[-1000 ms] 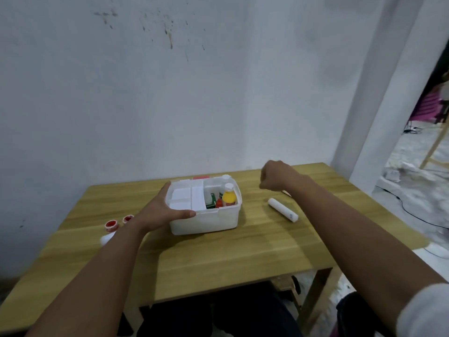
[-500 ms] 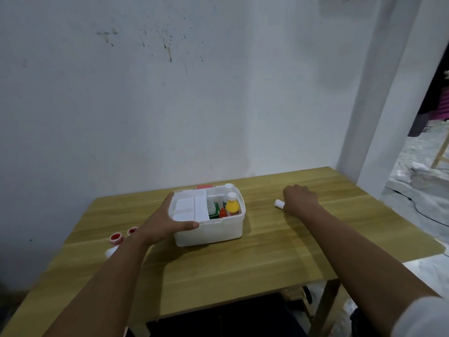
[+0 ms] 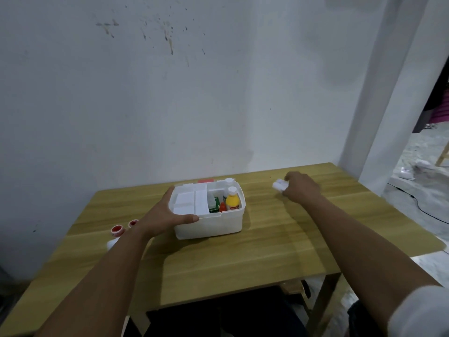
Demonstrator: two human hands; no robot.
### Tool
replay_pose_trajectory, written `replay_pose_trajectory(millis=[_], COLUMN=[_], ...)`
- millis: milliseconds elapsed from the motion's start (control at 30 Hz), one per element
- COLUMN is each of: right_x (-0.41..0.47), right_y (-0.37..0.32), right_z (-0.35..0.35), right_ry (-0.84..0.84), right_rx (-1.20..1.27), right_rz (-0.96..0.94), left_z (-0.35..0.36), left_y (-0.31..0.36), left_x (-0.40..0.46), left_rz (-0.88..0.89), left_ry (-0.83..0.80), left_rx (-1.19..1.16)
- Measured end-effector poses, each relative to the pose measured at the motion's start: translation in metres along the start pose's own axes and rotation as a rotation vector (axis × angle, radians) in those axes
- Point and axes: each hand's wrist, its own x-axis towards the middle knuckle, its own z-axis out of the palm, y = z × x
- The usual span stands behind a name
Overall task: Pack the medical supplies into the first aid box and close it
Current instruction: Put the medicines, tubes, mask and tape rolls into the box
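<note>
A white first aid box (image 3: 213, 224) stands open on the wooden table (image 3: 243, 259). Inside it are a white tray insert on the left, a yellow bottle (image 3: 232, 201) with a white cap, a small red bottle (image 3: 222, 207) and a green packet (image 3: 214, 207). My left hand (image 3: 162, 215) grips the box's left front corner, thumb on the rim. My right hand (image 3: 301, 189) is to the right of the box, closed around a white tube (image 3: 279, 185) whose end sticks out toward the box.
Two red-capped white bottles (image 3: 117, 231) stand at the table's left, partly behind my left forearm. A red item (image 3: 205, 181) shows behind the box. The wall runs close behind the table; a doorway opens at the right.
My right hand came down onto the white tube lying right of the box, closed on it and lifted it. My left hand stayed on the box.
</note>
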Motion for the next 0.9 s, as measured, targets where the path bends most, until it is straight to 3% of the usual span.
replay_pose_trajectory(millis=[167, 333, 400, 633, 900], right_x=[-0.008, -0.039, -0.049, -0.071, -0.08], right_y=[-0.051, -0.089, -0.098, -0.104, -0.109], right_z=[-0.031, -0.038, -0.029, 0.022, 0.039], right_ry=[-0.054, -0.286, -0.284, 0.044, 0.103], right_rx=[0.377, 0.753, 0.724, 0.514, 0.211], right_rz=[-0.124, -0.197, -0.228, -0.307, -0.444], left_z=[0.001, 0.001, 0.002, 0.001, 0.001], left_y=[0.002, 0.004, 0.005, 0.006, 0.009], left_x=[-0.002, -0.002, -0.003, -0.004, -0.006], left_rz=[-0.024, -0.025, -0.027, -0.045, -0.05], left_ry=[0.005, 0.007, 0.014, 0.013, 0.019], left_rx=[0.005, 0.009, 0.002, -0.006, -0.019])
